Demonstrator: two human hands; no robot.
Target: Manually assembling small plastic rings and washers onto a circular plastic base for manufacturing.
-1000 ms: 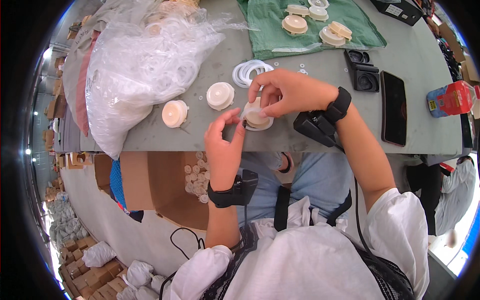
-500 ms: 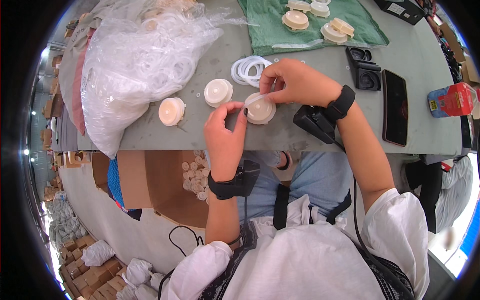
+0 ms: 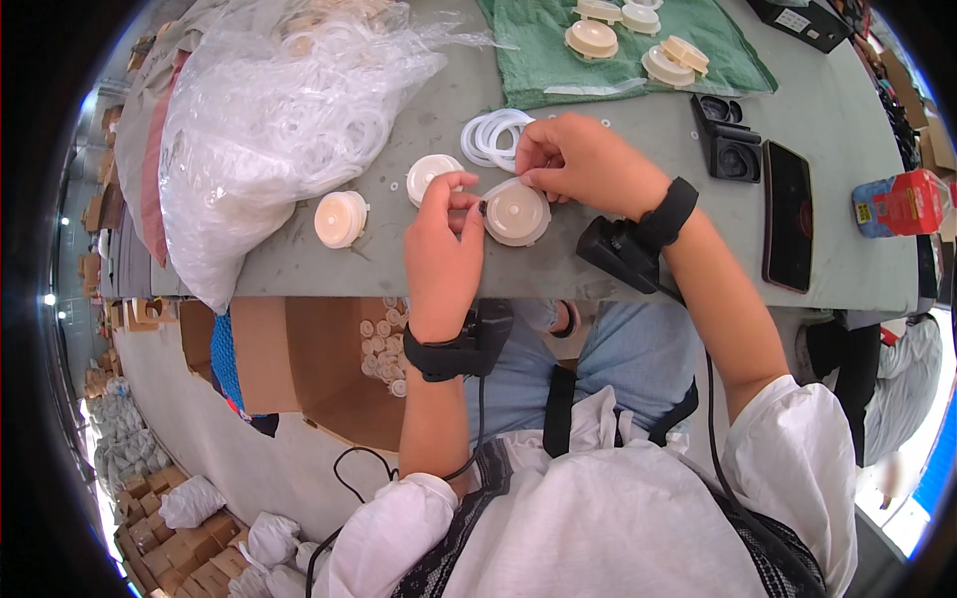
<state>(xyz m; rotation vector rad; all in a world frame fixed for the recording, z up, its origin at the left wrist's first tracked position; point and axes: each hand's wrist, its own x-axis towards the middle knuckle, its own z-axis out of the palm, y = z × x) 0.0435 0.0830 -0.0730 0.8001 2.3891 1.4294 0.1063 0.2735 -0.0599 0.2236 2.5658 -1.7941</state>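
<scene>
Cream plastic, the nearest round lid [image 3: 516,213] sits between our hands by the table's [image 3: 618,279] front edge. Our right hand [image 3: 546,169] has thumb and fingertips together at its upper rim; what they grip, we cannot tell. Our left hand [image 3: 449,237] curls beside its left rim, its grasp likewise unclear to us.

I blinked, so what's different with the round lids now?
The left hand has moved slightly away from the person, partly hiding one cream lid. The pale strip lifted over the lid by the right hand no longer crosses its top; letting go is unclear. The smartphone and white rings stayed put.
</scene>
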